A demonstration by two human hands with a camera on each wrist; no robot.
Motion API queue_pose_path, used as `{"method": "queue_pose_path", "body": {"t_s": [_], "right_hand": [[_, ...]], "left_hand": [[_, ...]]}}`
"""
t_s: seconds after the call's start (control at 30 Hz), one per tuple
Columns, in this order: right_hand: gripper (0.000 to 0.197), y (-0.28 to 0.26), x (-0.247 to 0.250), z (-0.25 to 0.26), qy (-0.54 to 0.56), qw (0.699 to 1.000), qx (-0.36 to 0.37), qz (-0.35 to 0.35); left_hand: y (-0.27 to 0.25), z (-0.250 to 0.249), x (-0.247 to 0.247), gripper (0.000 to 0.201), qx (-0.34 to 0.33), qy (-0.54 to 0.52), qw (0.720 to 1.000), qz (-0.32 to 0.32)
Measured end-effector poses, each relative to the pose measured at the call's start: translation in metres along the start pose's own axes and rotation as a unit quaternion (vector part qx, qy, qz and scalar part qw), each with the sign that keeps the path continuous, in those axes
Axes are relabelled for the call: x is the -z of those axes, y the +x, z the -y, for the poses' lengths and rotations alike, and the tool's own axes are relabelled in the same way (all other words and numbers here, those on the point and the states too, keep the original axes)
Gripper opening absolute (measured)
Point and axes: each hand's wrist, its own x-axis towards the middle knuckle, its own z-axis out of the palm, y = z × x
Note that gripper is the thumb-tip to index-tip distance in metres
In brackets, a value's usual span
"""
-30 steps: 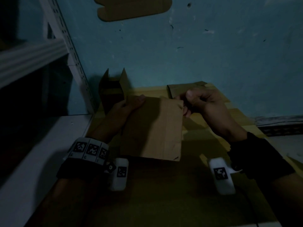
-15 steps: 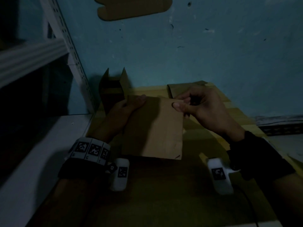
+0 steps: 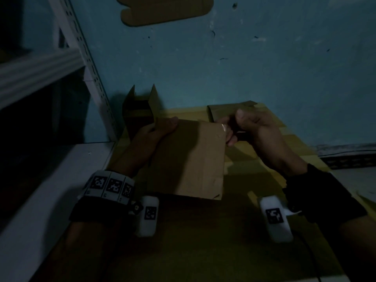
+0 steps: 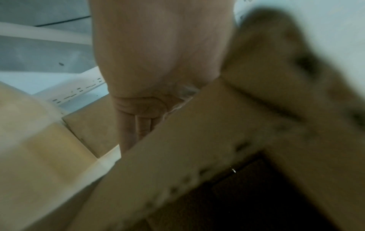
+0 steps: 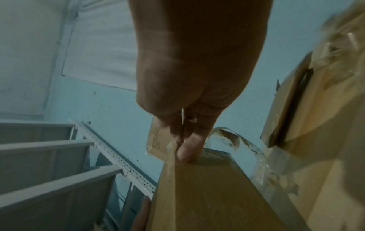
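Half a second ago the right hand (image 3: 254, 131) lay stretched leftward over the far edge of the cardboard box (image 3: 189, 159). Now it has drawn back to the far right corner, fingers curled, and it pinches a shiny bit of clear tape (image 3: 223, 127) there. The left hand (image 3: 150, 137) has not shifted: it grips the far left corner, thumb on top and fingers underneath, and the box sits where it did. This looks like the start of a peel, with the loose end found and one hand steadying while the other pulls. The right wrist view supports that: a strip of tape (image 5: 237, 140) already curls free off the right side, with brown paper fibres stuck to it. Most of the stripping probably still lies ahead, and the tape may tear or lift more of the surface if it is pulled fast. The box is flat, plain and brown. It is held tilted a little above the yellowish table (image 3: 203, 231), between the two wrists, with its near edge low and a small nick at the near right corner. Its top face is smooth apart from faint creases. Beyond it, at the far left, an open carton (image 3: 138, 112) stands against the blue wall (image 3: 244, 58), beside a white shelf rack (image 3: 87, 58).
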Motion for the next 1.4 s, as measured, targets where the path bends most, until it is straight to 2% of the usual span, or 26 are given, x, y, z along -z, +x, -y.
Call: {"method": "queue_pose_path", "body": {"t_s": [0.07,0.17,0.27,0.43,0.53,0.7,0.87,1.03,1.17,1.3,1.4], "right_hand": [[0.043,0.000,0.001,0.002,0.002,1.000,-0.015,-0.001],[0.022,-0.001,-0.002,0.005,-0.113,0.994,0.001,0.001],[0.039,0.002,-0.005,0.000,-0.206,0.978,0.016,-0.019],[0.009,0.006,-0.003,-0.002,-0.182,0.981,0.062,-0.015],[0.017,0.005,-0.001,-0.005,-0.225,0.969,0.100,-0.016],[0.022,0.004,-0.002,-0.007,-0.180,0.976,0.116,-0.025],[0.023,0.003,-0.004,-0.007,-0.120,0.988,0.096,-0.033],[0.027,0.001,-0.008,-0.001,-0.050,0.994,0.084,-0.053],[0.027,0.000,-0.009,0.007,-0.044,0.995,0.073,-0.052],[0.037,-0.002,-0.007,0.009,-0.084,0.994,0.063,-0.040],[0.034,-0.001,-0.005,0.006,-0.136,0.990,0.022,-0.032]], "left_hand": [[0.000,0.000,0.001,0.039,0.003,-0.002,1.000,0.001],[0.002,0.001,0.001,0.050,0.000,0.017,1.000,-0.009],[0.001,0.002,0.001,0.049,-0.001,0.023,1.000,-0.005],[-0.001,0.001,0.001,0.049,-0.002,0.016,1.000,-0.003],[-0.002,0.000,0.000,0.047,-0.003,0.016,1.000,0.006],[0.000,0.000,0.000,0.046,0.009,0.006,1.000,0.010],[0.000,0.002,0.001,0.022,0.012,-0.003,1.000,0.004],[0.001,0.003,0.004,0.030,0.040,0.008,0.999,-0.004],[0.002,0.006,0.004,0.035,0.043,0.035,0.998,0.003],[0.002,0.006,0.005,0.035,0.023,0.054,0.998,0.000],[0.002,0.008,0.006,0.038,0.023,0.058,0.998,0.007]]}}
